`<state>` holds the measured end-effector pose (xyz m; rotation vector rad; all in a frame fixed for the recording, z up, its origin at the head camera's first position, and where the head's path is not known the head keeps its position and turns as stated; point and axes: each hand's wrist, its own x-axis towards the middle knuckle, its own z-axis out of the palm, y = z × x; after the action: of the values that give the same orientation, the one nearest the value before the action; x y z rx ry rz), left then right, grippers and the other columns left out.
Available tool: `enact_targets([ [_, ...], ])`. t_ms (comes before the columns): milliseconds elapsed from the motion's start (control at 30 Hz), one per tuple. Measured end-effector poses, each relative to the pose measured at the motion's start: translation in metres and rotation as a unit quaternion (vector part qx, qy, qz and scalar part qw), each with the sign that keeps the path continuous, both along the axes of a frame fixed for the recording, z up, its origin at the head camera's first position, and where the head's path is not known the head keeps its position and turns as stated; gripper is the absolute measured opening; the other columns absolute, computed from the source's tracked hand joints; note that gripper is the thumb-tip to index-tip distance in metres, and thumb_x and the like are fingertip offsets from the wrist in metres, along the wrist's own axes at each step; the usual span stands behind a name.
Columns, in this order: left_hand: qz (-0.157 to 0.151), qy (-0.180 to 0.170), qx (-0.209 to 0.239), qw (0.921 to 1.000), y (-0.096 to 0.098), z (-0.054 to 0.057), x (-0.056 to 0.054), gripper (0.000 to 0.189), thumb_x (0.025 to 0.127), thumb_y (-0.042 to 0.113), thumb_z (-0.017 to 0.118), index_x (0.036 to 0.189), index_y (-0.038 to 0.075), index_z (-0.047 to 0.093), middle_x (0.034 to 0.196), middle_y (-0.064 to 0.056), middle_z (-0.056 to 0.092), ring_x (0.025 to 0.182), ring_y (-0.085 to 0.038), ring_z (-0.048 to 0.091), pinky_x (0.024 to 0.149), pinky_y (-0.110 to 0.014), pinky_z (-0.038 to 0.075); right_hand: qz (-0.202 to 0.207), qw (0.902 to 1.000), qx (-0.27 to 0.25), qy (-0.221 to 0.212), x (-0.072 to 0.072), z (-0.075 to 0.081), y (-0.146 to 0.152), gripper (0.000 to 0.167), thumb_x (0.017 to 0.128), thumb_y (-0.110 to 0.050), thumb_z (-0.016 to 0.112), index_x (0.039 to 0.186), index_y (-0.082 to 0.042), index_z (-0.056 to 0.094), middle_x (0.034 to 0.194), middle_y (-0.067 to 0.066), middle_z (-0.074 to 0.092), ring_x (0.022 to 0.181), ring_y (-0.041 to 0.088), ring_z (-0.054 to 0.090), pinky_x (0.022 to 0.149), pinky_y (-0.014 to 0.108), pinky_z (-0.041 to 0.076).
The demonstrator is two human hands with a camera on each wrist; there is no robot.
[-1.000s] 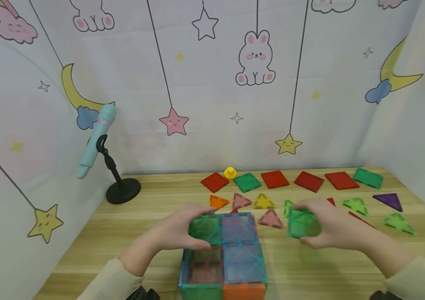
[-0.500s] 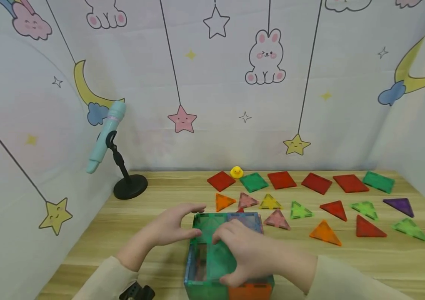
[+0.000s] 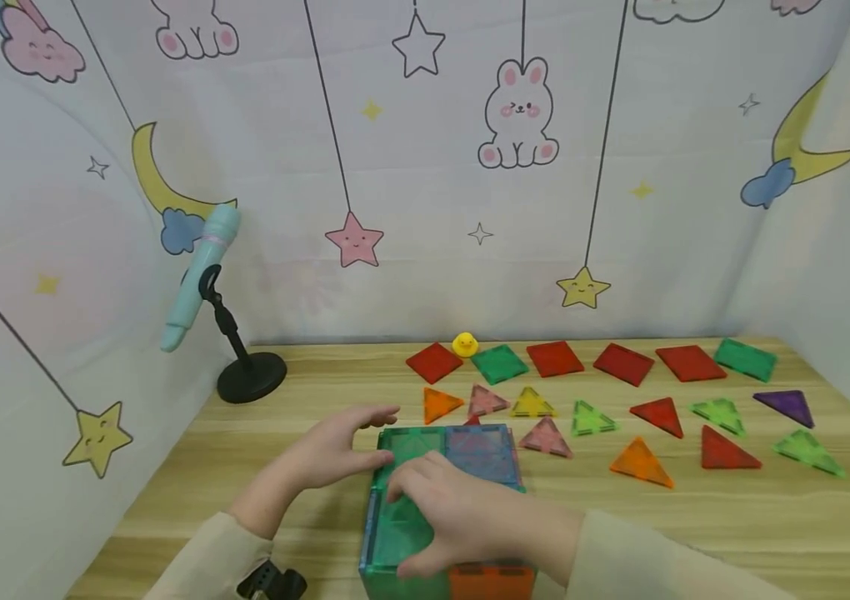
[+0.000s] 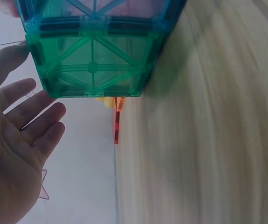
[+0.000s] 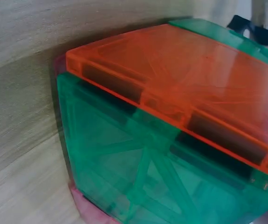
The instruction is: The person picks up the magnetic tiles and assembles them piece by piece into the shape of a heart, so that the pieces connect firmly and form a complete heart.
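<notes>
A box of see-through magnetic tiles stands at the near middle of the table, its orange front panel [image 3: 496, 583] beside a green one. My right hand [image 3: 466, 512] holds a green square tile [image 3: 395, 533], fingers on its far part and thumb by its near edge, at the front-left of the box top. Behind it lie another green tile [image 3: 417, 440] and a blue tile [image 3: 483, 454]. My left hand [image 3: 331, 450] is spread at the back-left corner, thumb by the rim. In the left wrist view, its fingers reach along a green side panel [image 4: 94, 70].
Several triangle tiles, such as an orange one [image 3: 642, 462] and a red one [image 3: 727, 450], lie right of the box. A row of red and green tiles [image 3: 500, 364] runs along the back with a yellow toy duck [image 3: 465, 344]. A toy microphone [image 3: 203, 275] stands at left.
My right hand has brought the green square tile from the right side onto the front-left of the box top, covering the gap there. My left hand has drawn slightly back to the left.
</notes>
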<state>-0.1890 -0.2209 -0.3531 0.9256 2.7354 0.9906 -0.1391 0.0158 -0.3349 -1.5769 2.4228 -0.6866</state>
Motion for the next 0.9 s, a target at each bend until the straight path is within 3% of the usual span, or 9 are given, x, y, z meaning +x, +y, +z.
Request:
enact_targets([
  [100,-0.003,-0.013,0.008,0.9999,0.0,-0.003,0.0,0.06,0.089,0.034,0.064,0.14,0.01,0.043,0.13,-0.011,0.054,0.118,-0.03,0.049,0.094,-0.053,0.04,-0.002,0.9998,-0.01,0.017,-0.002,0.001,0.004,0.061,0.082,-0.048,0.068,0.125,-0.011,0.047,0.129,0.002,0.045,0.12,0.014,0.039,0.098,0.03,0.038],
  [300,-0.015,-0.036,0.023,0.999,0.001,-0.005,0.003,0.068,0.085,0.037,0.069,0.141,0.01,0.041,0.136,-0.011,0.049,0.121,-0.029,0.047,0.099,-0.048,0.037,-0.078,0.9948,0.009,0.065,-0.004,0.004,0.036,0.069,0.073,-0.058,0.071,0.124,-0.013,0.054,0.122,-0.002,0.052,0.112,0.017,0.044,0.095,0.041,0.039],
  [400,-0.012,-0.044,0.028,0.9986,0.001,-0.004,0.004,0.069,0.084,0.037,0.07,0.141,0.011,0.041,0.136,-0.011,0.048,0.122,-0.029,0.046,0.099,-0.049,0.036,-0.081,0.9956,0.018,0.043,-0.004,0.003,0.042,0.065,0.076,-0.053,0.071,0.123,-0.012,0.055,0.119,-0.003,0.053,0.109,0.016,0.045,0.094,0.037,0.041],
  [600,-0.018,-0.047,0.029,0.9983,0.0,-0.004,0.004,0.064,0.087,0.034,0.066,0.141,0.011,0.041,0.137,-0.012,0.047,0.122,-0.03,0.046,0.099,-0.049,0.036,-0.061,0.9961,0.029,-0.057,0.001,0.006,0.034,0.067,0.081,-0.044,0.071,0.133,-0.008,0.047,0.13,-0.003,0.048,0.119,0.013,0.04,0.098,0.031,0.038],
  [900,-0.009,-0.048,0.021,0.9986,0.0,-0.005,0.002,0.063,0.088,0.035,0.065,0.141,0.013,0.041,0.136,-0.007,0.049,0.118,-0.028,0.049,0.098,-0.047,0.039,-0.069,0.9966,0.042,-0.016,0.004,0.006,0.033,0.069,0.081,-0.047,0.069,0.136,-0.012,0.044,0.131,-0.001,0.045,0.116,0.017,0.039,0.097,0.039,0.039],
])
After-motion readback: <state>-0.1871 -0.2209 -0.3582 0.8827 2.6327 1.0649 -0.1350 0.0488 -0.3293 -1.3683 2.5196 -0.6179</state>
